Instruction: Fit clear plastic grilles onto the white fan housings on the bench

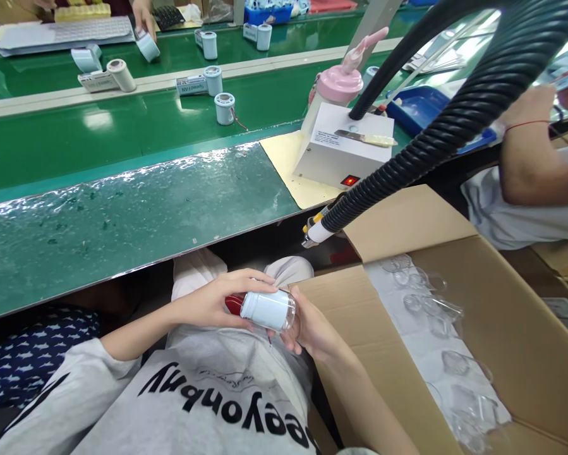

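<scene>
Above my lap, both hands hold a light-blue cylindrical housing [267,309] lying on its side. My left hand [217,300] is closed around its left end, where a dark red piece [235,304] shows by the fingers. Clear plastic [290,313] surrounds the right end of the cylinder, and the fingers of my right hand [314,325] are closed on it. Right of my hands stands an open cardboard box [515,303] with several clear plastic covers [459,363] inside. A black flexible hose [435,148] hangs above, its metal-tipped nozzle [316,235] beyond my hands.
A green conveyor [136,139] carries several light-blue cylinders [225,109] and small boxes [192,85]. On the workbench edge sit a white switched unit [343,148], a knife [366,138] and a pink-topped bottle [339,82]. Co-workers' hands [144,19] appear opposite and at right.
</scene>
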{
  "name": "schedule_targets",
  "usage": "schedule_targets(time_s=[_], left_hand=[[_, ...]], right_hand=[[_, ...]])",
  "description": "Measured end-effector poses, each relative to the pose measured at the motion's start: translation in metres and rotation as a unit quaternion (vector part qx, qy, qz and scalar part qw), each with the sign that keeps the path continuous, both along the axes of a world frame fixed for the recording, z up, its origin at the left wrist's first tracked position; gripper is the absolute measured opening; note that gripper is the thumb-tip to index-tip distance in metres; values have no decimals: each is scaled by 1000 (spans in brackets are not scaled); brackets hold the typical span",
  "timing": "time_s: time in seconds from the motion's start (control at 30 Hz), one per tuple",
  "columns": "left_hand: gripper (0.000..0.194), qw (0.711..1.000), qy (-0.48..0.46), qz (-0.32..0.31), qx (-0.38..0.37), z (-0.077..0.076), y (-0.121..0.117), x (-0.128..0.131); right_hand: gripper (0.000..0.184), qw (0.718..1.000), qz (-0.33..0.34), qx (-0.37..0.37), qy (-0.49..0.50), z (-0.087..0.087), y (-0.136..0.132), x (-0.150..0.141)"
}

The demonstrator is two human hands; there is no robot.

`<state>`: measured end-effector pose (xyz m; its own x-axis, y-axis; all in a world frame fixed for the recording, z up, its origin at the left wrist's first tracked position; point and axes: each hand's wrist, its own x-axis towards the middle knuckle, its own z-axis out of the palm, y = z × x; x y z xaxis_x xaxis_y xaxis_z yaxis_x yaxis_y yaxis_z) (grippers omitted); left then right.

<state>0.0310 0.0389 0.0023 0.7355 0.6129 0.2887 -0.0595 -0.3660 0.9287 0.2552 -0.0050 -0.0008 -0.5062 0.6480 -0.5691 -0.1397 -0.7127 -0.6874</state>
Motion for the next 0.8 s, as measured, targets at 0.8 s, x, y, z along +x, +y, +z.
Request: schedule_targets(time_s=[0.8], left_hand=[[77,977,21,-23,-211,5,-7,-6]], right_hand=[[55,936,-76,328,-99,-9,-18,17]])
